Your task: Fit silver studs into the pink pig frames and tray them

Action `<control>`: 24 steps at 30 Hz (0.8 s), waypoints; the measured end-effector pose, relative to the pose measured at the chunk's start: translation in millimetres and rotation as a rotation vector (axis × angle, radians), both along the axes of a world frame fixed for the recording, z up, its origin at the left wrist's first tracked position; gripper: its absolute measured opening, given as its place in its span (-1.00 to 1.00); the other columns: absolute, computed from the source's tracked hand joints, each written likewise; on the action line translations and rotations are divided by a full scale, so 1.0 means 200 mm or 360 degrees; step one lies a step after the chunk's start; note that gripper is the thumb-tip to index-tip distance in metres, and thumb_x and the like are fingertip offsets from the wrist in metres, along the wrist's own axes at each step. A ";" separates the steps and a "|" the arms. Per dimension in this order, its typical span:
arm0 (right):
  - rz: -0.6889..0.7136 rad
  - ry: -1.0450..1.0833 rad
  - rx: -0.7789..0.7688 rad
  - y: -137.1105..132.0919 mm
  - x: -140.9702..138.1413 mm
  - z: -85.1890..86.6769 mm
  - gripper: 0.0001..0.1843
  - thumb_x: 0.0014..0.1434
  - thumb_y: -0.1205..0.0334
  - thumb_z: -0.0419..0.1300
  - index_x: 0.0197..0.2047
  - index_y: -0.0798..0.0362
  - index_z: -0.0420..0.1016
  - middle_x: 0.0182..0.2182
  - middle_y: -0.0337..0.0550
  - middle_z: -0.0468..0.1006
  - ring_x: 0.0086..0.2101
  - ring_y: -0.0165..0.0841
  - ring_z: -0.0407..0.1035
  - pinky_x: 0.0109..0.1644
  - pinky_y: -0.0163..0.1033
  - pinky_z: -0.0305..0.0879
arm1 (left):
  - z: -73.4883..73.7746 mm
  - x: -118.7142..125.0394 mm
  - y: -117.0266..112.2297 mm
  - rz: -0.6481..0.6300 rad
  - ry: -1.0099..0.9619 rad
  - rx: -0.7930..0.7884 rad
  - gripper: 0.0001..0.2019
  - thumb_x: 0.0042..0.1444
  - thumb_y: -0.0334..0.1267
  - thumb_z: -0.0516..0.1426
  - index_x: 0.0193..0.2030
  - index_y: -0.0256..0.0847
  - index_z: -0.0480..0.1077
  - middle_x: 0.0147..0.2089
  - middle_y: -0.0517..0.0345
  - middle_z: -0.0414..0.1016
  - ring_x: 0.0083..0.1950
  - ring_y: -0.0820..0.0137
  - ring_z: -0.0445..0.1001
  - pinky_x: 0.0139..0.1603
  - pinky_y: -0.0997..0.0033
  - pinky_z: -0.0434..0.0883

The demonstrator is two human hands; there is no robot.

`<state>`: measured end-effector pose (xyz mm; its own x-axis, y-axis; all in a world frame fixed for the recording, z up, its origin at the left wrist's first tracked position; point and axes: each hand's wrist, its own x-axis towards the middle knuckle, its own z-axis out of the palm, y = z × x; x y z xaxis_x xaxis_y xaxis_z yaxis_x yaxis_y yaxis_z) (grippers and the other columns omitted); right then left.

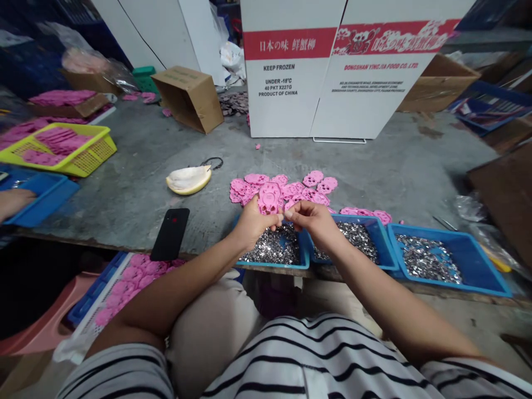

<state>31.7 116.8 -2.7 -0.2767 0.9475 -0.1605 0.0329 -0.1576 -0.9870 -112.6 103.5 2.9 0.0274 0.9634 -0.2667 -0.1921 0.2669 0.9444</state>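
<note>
My left hand (254, 223) grips a pink plastic piece (269, 198) shaped like a small animal face, held upright above the table edge. My right hand (311, 217) is pinched closed against the lower right side of the same piece, fingertips meeting those of the left hand. Whether it also holds a small metal part is too small to see. Directly beneath both hands sits a blue tray (303, 256) filled with small shiny metal bits. A pile of more pink pieces (299, 188) lies on the grey table just beyond my hands.
Two more blue trays of metal bits (477, 271) stand to the right. A black phone (170, 234) and a yellow peel (189, 179) lie left. A yellow basket (89, 158) of pink pieces, cardboard boxes (189, 97) and another person's hand (14, 200) are farther off.
</note>
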 end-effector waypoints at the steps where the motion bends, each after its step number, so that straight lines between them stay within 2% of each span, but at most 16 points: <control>1: -0.0004 -0.0021 0.0011 0.00 0.00 0.00 -0.41 -0.28 -0.24 0.42 -0.53 0.10 0.32 -0.59 -0.28 0.29 -0.60 -0.52 0.08 -0.52 -0.33 0.02 | 0.00 0.00 0.00 0.0011 0.0026 0.0005 -0.58 -0.29 -0.40 0.22 -0.24 -0.33 0.18 -0.43 0.24 0.36 -0.52 0.61 0.33 -0.57 0.62 0.25; 5: 0.0018 -0.0130 0.0203 0.00 0.00 -0.04 -0.45 -0.12 -0.25 0.34 -0.50 0.11 0.32 -0.60 -0.28 0.27 -0.56 -0.50 0.07 -0.48 -0.32 0.01 | 0.00 0.00 0.00 0.0017 0.0033 0.0022 -0.56 -0.29 -0.39 0.23 -0.21 -0.33 0.19 -0.41 0.24 0.35 -0.53 0.63 0.31 -0.56 0.61 0.25; 8: -0.0060 -0.0152 0.0439 0.02 0.01 -0.06 -0.57 0.07 -0.13 0.23 -0.45 0.09 0.33 -0.55 -0.24 0.30 -0.50 -0.45 0.14 -0.40 -0.29 0.11 | 0.01 0.00 -0.01 -0.0078 -0.0178 0.0041 -0.55 -0.21 -0.28 0.23 -0.17 -0.29 0.16 -0.36 0.22 0.36 -0.48 0.60 0.35 -0.54 0.61 0.24; 11: -0.0152 -0.0214 0.0823 0.03 0.04 -0.04 -0.72 0.18 0.06 0.15 -0.43 0.08 0.35 -0.33 -0.09 0.41 -0.26 -0.33 0.32 -0.15 -0.19 0.27 | 0.01 -0.02 -0.01 -0.0303 -0.0478 -0.0002 -0.62 0.01 -0.06 0.08 -0.13 -0.29 0.18 -0.26 0.07 0.42 -0.39 0.51 0.41 -0.49 0.55 0.28; 14: -0.0087 -0.0442 0.1105 0.04 0.05 0.00 -0.79 0.21 0.18 0.15 -0.43 0.10 0.39 -0.07 0.01 0.39 0.02 -0.22 0.29 0.10 -0.06 0.23 | 0.01 -0.02 -0.01 -0.0450 -0.0599 -0.0030 -0.61 0.16 -0.03 -0.13 -0.10 -0.33 0.22 -0.21 -0.05 0.43 -0.33 0.46 0.43 -0.45 0.52 0.30; 18: 0.0046 -0.0655 0.1201 0.03 0.06 0.01 -0.85 0.22 0.28 0.14 -0.40 0.10 0.42 0.01 0.00 0.38 0.07 -0.18 0.27 0.18 0.03 0.18 | 0.00 -0.01 -0.01 -0.0498 -0.0632 -0.0051 -0.56 0.22 -0.04 -0.23 -0.02 -0.33 0.24 -0.20 -0.08 0.43 -0.27 0.45 0.43 -0.43 0.54 0.29; 24: 0.0112 -0.0722 0.1215 0.03 0.06 0.01 -0.86 0.20 0.32 0.17 -0.40 0.10 0.44 0.00 0.00 0.38 0.06 -0.18 0.28 0.16 -0.01 0.21 | 0.02 -0.01 -0.02 -0.0446 -0.0639 -0.0152 -0.53 0.26 -0.08 -0.29 0.00 -0.33 0.26 -0.23 -0.05 0.42 -0.25 0.49 0.41 -0.33 0.57 0.33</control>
<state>43.1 122.7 -1.4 -0.4017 0.8242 0.3991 0.4311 0.5547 -0.7117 -115.1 100.2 7.0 0.4003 0.8761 -0.2686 -0.4441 0.4419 0.7794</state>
